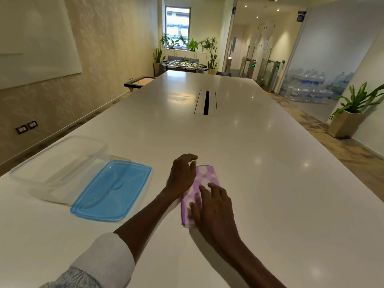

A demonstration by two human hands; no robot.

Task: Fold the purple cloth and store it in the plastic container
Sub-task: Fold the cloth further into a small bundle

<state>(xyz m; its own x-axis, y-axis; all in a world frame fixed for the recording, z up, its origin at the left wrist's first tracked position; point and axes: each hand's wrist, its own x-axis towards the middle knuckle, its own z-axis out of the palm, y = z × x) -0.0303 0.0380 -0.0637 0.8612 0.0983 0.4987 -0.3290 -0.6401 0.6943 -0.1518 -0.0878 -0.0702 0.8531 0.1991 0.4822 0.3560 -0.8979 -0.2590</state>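
The purple cloth (204,177), patterned with white spots, lies folded into a narrow strip on the white table (259,163). My left hand (182,173) rests at the cloth's far left edge, fingers curved over it. My right hand (214,204) lies flat on the near half of the cloth with its fingers spread. A clear plastic container (60,165) stands open to the left, with nothing in it. Its blue lid (112,190) lies flat on the table between the container and my left arm.
A cable slot (206,102) runs along the table's middle, farther away. The table's left edge passes just beyond the container. A potted plant (351,115) stands on the floor at the right.
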